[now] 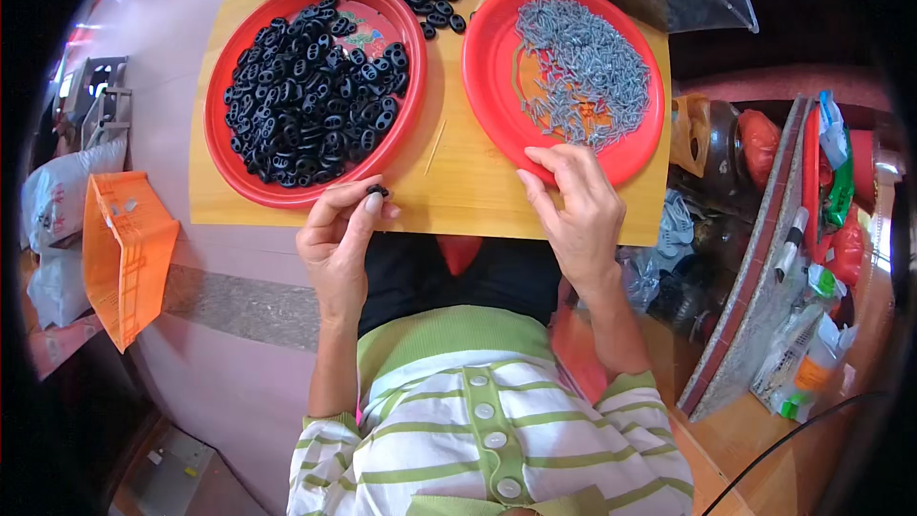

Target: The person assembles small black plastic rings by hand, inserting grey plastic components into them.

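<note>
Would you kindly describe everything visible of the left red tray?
The round red tray looks plastic, with a raised rim and a printed base bare toward its far right. It lies flat on the yellowish table, heaped with small black two-holed pieces. The left hand is by its near rim, contact unclear.

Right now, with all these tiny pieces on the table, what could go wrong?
The left hand pinches a small black piece near the edge of the table; if it slips, it might fall off. The right hand is at the rim of the red plate holding small grey pieces, so a bump could spill some.
</note>
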The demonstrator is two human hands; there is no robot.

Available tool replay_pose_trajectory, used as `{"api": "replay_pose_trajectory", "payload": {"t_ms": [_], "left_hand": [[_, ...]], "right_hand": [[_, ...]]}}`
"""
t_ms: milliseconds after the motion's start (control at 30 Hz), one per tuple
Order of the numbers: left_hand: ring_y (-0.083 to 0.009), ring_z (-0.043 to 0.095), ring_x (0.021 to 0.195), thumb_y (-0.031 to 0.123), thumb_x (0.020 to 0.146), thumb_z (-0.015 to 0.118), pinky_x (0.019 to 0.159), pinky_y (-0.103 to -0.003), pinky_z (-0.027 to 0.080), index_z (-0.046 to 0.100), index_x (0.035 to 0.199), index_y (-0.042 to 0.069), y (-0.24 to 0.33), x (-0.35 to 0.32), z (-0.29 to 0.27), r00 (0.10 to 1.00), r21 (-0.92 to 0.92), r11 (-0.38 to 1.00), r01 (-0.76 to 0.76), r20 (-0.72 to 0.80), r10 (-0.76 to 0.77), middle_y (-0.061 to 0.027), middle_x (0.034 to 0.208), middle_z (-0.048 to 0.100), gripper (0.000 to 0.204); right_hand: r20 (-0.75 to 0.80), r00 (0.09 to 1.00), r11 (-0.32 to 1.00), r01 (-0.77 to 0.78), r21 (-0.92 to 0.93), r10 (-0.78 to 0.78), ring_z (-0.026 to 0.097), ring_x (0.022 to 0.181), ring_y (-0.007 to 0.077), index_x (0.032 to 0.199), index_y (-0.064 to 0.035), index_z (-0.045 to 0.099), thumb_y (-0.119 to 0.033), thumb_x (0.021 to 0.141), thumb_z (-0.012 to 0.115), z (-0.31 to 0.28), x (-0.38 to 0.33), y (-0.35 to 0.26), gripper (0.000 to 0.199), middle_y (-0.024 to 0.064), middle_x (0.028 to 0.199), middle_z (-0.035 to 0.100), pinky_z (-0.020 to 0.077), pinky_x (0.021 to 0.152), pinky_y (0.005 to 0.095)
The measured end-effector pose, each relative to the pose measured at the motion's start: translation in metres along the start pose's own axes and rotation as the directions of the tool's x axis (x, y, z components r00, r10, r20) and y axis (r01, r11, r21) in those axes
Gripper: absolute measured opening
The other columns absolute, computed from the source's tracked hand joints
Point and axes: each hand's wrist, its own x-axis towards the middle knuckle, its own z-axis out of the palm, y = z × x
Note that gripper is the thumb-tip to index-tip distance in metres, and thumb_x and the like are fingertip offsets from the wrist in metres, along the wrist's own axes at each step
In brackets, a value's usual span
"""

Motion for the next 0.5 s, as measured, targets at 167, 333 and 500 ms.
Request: {"api": "replay_pose_trajectory", "payload": {"t_ms": [167, 333, 500], "left_hand": [[-0.0153, 0.064, 0.078, -0.002, 0.088, 0.058, 0.071, -0.025, 0.052, 0.062, 0.103, -0.005, -0.001, -0.002, -0.002, 0.999, -0.012, 0.999, -0.030, -0.033, 0.030, -0.0099, 0.094, 0.064, 0.016], [-0.0162, 0.064, 0.076, -0.002, 0.088, 0.058, 0.074, -0.027, 0.052, 0.061, 0.102, -0.004, 0.001, -0.001, -0.019, 0.998, -0.065, 0.997, -0.041, -0.047, 0.038, -0.0116, 0.096, 0.065, 0.015], [-0.0164, 0.063, 0.075, -0.001, 0.087, 0.059, 0.073, -0.027, 0.051, 0.062, 0.101, -0.004, 0.003, -0.004, -0.020, 0.998, -0.091, 0.996, -0.012, -0.066, 0.006, -0.0120, 0.094, 0.065, 0.014]], "right_hand": [[-0.048, 0.998, 0.997, -0.039, 0.064, 0.042, 0.062, 0.075, 0.0251, 0.092, -0.0059, 0.066, -0.002, 0.070, 0.072, -0.008, -0.009, 0.012, 0.023, 0.0089, 0.086, 0.060, 0.0510, 0.065, 0.0350], [-0.035, 0.997, 0.996, -0.069, 0.055, 0.071, 0.061, 0.078, 0.0248, 0.092, -0.0062, 0.066, -0.003, 0.072, 0.072, -0.010, -0.012, 0.013, 0.021, 0.0090, 0.086, 0.059, 0.0500, 0.068, 0.0341], [-0.015, 0.995, 0.995, -0.095, 0.035, 0.096, 0.061, 0.081, 0.0256, 0.094, -0.0059, 0.066, -0.004, 0.074, 0.071, -0.012, -0.016, 0.013, 0.021, 0.0103, 0.088, 0.059, 0.0494, 0.070, 0.0350]]}}
